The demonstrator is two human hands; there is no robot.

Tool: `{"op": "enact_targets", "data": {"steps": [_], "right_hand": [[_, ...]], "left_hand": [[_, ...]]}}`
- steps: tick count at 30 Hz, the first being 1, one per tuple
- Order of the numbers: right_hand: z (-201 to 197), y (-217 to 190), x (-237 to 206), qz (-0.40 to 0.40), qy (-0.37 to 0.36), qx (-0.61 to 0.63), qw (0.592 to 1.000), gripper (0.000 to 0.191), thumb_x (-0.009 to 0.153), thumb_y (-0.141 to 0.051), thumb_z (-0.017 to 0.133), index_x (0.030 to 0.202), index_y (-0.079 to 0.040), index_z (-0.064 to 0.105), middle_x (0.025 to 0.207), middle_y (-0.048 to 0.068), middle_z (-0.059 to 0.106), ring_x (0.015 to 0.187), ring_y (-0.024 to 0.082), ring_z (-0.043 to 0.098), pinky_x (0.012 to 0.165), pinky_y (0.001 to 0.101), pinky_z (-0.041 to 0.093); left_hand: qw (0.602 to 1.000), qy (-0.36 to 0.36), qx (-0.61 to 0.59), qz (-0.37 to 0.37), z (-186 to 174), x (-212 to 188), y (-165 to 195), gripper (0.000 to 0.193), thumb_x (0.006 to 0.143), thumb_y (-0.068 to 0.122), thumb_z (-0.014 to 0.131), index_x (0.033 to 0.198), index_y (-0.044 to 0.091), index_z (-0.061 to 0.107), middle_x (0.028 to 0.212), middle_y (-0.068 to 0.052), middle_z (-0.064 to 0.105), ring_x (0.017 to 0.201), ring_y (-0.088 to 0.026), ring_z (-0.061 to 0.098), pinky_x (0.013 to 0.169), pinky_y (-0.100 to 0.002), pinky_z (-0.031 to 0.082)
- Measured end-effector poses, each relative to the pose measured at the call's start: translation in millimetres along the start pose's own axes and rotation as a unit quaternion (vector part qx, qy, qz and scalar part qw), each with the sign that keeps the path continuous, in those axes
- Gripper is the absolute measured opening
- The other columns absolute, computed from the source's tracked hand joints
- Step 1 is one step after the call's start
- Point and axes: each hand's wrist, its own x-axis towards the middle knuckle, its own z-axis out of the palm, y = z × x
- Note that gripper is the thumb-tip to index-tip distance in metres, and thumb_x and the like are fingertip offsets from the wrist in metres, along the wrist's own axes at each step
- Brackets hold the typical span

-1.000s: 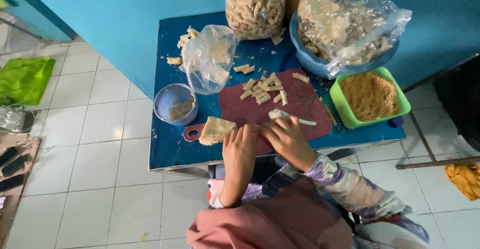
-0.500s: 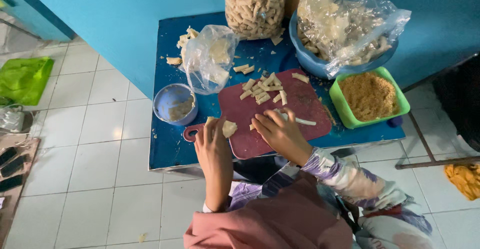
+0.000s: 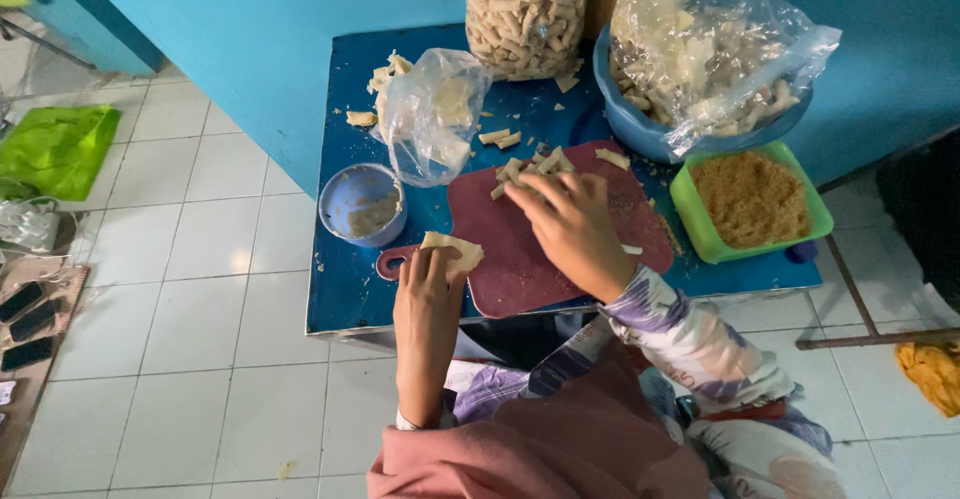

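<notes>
Your left hand (image 3: 428,277) pinches a flat wrapper (image 3: 452,251) at the board's (image 3: 530,259) near-left edge; your right hand (image 3: 570,219), fingers loosely curled, reaches into the cut sticks (image 3: 530,167) on it. A tall bag (image 3: 525,9) of finished rolls stands behind; many sticks remain unwrapped.

single head-worn view, looking steeply down from above, fairly near, over blue table (image 3: 350,299) and tiled floor (image 3: 200,359)

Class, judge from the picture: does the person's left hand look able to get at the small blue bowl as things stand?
Probably yes. The left hand holds a pale wrapper at the red cutting board's edge, and the small blue bowl sits just beyond it with nothing between them.
</notes>
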Motion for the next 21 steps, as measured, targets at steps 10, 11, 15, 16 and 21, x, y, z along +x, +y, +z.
{"op": "enact_targets", "data": {"steps": [10, 11, 15, 16, 21], "right_hand": [[16.2, -44.6, -20.9, -0.016, -0.056, 0.15, 0.987, 0.032, 0.087, -0.009, 0.067, 0.119, -0.01, 0.066, 0.125, 0.005, 0.062, 0.118, 0.026, 0.057, 0.102, 0.0461, 0.041], [18.5, -46.5, -21.7, -0.02, -0.058, 0.156, 0.986, 0.03, 0.087, -0.01, 0.066, 0.118, -0.01, 0.066, 0.123, 0.006, 0.062, 0.118, 0.027, 0.057, 0.102, 0.0464, 0.041], [25.2, -55.7, -22.0, -0.035, -0.054, 0.162, 0.985, 0.04, 0.088, -0.008, 0.064, 0.128, -0.012, 0.07, 0.113, 0.006, 0.061, 0.107, 0.027, 0.056, 0.092, 0.0434, 0.043], [26.5, -57.1, -21.5, -0.031, -0.054, 0.151, 0.987, 0.037, 0.088, -0.009, 0.065, 0.125, -0.012, 0.071, 0.111, 0.006, 0.061, 0.105, 0.027, 0.056, 0.091, 0.0437, 0.043], [28.1, -59.6, -20.1, -0.008, -0.048, 0.148, 0.988, 0.032, 0.091, -0.011, 0.067, 0.122, -0.009, 0.07, 0.111, 0.006, 0.061, 0.103, 0.026, 0.056, 0.088, 0.0422, 0.044]], "left_hand": [[1.0, 0.007, -0.006, -0.024, -8.5, 2.4, -2.4, 0.008, 0.095, 0.014, 0.065, 0.099, 0.008, 0.068, 0.098, -0.008, 0.068, 0.091, -0.032, 0.063, 0.074, -0.043, 0.052], [0.999, 0.01, -0.004, -0.031, -8.7, 3.4, -3.2, 0.008, 0.096, 0.015, 0.065, 0.099, 0.009, 0.068, 0.097, -0.008, 0.069, 0.089, -0.031, 0.064, 0.073, -0.043, 0.052], [0.999, 0.011, -0.013, -0.047, -10.2, 6.7, -7.1, 0.01, 0.097, 0.02, 0.065, 0.096, 0.011, 0.068, 0.089, -0.007, 0.071, 0.081, -0.03, 0.067, 0.065, -0.042, 0.052], [0.998, 0.004, -0.02, -0.066, -10.3, 7.4, -8.5, 0.01, 0.098, 0.02, 0.064, 0.096, 0.011, 0.069, 0.088, -0.008, 0.072, 0.079, -0.031, 0.068, 0.063, -0.042, 0.052], [0.994, 0.02, -0.044, -0.097, -6.5, 8.0, -13.5, 0.011, 0.101, 0.02, 0.061, 0.1, 0.01, 0.066, 0.09, -0.011, 0.073, 0.074, -0.034, 0.068, 0.061, -0.042, 0.053]]}}
